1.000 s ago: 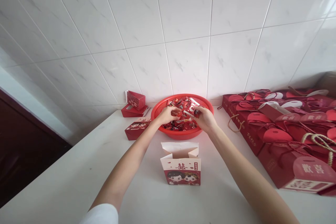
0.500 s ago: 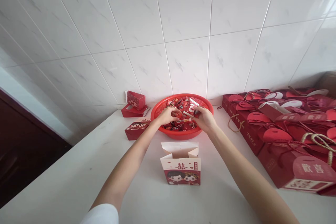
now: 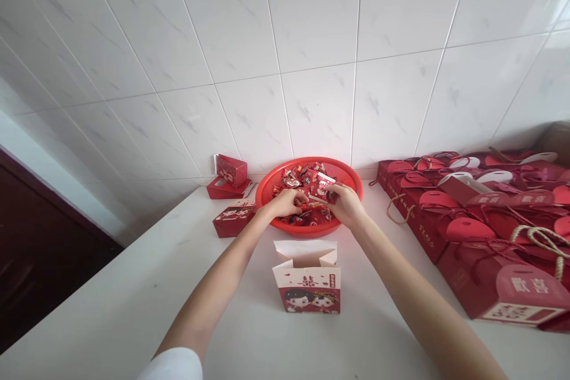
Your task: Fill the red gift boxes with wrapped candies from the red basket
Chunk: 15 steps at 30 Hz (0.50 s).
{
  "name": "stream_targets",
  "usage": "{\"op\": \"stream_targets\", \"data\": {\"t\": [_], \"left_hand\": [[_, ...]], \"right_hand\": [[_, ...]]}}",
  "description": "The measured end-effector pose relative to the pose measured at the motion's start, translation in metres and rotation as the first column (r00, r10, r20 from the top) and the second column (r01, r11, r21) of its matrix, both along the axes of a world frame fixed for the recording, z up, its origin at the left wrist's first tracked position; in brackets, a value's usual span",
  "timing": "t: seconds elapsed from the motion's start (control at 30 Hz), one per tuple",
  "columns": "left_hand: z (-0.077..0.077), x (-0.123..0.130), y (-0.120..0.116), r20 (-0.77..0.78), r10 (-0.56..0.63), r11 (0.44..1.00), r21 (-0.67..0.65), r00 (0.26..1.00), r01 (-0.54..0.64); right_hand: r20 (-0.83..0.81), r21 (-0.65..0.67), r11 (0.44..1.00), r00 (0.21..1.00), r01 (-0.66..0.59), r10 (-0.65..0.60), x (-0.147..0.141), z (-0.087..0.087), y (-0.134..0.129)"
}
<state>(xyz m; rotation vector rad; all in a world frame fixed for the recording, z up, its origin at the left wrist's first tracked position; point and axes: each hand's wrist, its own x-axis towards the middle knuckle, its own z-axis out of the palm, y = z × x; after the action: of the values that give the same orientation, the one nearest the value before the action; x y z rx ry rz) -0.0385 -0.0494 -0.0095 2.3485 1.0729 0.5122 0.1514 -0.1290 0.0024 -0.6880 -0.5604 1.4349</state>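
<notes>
A red plastic basket with perforated sides stands against the wall, with many red-wrapped candies in it. Over its left part is my left hand, fingers pinched together among the candies; what they hold is hidden. My right hand is over the right side, thumb and fingers closed on a red-and-white candy packet. In front of the basket an open paper gift box stands upright, white at its top, with two cartoon faces on red. No hand touches it.
Left of the basket lie a closed red box and a stack of red cartons. Rows of red gift boxes with rope handles fill the table's right side. A tiled wall bounds the white table behind.
My left hand has shifted slightly, its fingers lower among the candies. The red-and-white packet now stands more upright at my right hand. The open box has stayed put.
</notes>
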Motion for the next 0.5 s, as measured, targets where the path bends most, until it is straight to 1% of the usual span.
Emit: {"op": "stream_targets", "data": {"t": [0.13, 0.23, 0.33, 0.4, 0.5], "left_hand": [[0.004, 0.002, -0.010, -0.167, -0.003, 0.999, 0.047, 0.986, 0.011], [0.009, 0.005, -0.017, -0.237, -0.022, 0.996, 0.078, 0.971, 0.041], [0.008, 0.006, -0.024, -0.249, -0.052, 0.989, 0.122, 0.967, 0.085], [0.005, 0.005, -0.028, -0.243, -0.034, 0.983, 0.169, 0.969, 0.077], [-0.004, 0.002, -0.037, -0.210, 0.003, 0.968, 0.246, 0.978, 0.049]], "right_hand": [[0.029, -0.022, 0.999, 0.999, 0.023, -0.023, -0.005, 0.002, -0.007], [0.073, -0.050, 0.997, 0.996, 0.059, -0.055, -0.008, 0.006, -0.013], [0.148, -0.055, 0.996, 0.987, 0.064, -0.055, -0.010, 0.008, -0.018], [0.226, -0.053, 0.997, 0.973, 0.060, -0.046, -0.011, 0.006, -0.021], [0.409, 0.019, 0.998, 0.911, 0.060, -0.063, -0.015, -0.004, -0.024]]}}
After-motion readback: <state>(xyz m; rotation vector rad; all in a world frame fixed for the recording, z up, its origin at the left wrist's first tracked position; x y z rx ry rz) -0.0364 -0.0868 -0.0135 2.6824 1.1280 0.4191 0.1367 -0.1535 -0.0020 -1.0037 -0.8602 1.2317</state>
